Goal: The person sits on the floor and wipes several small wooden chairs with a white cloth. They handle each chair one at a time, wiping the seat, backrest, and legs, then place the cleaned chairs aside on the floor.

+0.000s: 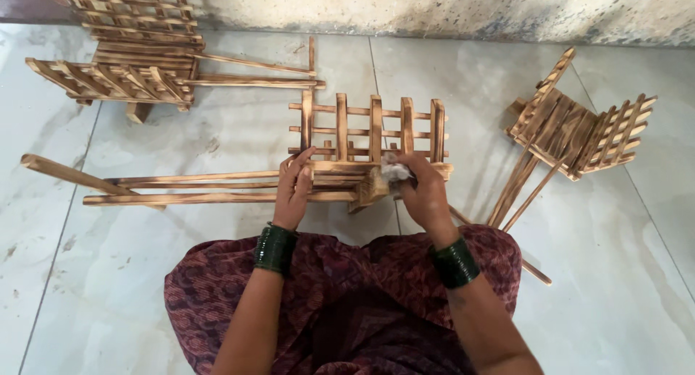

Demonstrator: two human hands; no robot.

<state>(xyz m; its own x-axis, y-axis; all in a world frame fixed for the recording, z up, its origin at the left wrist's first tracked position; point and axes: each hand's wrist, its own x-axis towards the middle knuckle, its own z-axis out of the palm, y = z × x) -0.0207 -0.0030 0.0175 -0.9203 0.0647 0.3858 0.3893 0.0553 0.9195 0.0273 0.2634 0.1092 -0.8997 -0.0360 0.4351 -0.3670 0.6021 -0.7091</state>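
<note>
In the head view, a person sits on a pale tiled floor [217, 136] with a small wooden cart [362, 147] of scorched slats lying in front of the lap, near the middle of the floor. The left hand [293, 187] rests on the cart's near rail, fingers curled over the wood in a loose grip. The right hand [420, 190] pinches a crumpled pale cloth [394, 171] against the cart's near corner. The cart's long shafts [195, 188] run left across the tiles. A second slatted cart [123, 71] lies at the far left by the wall [449, 9], and a third [579, 132] sits tilted to the right, its thin sticks reaching toward the right knee. Dark green bangles [275, 248] ring both wrists.
</note>
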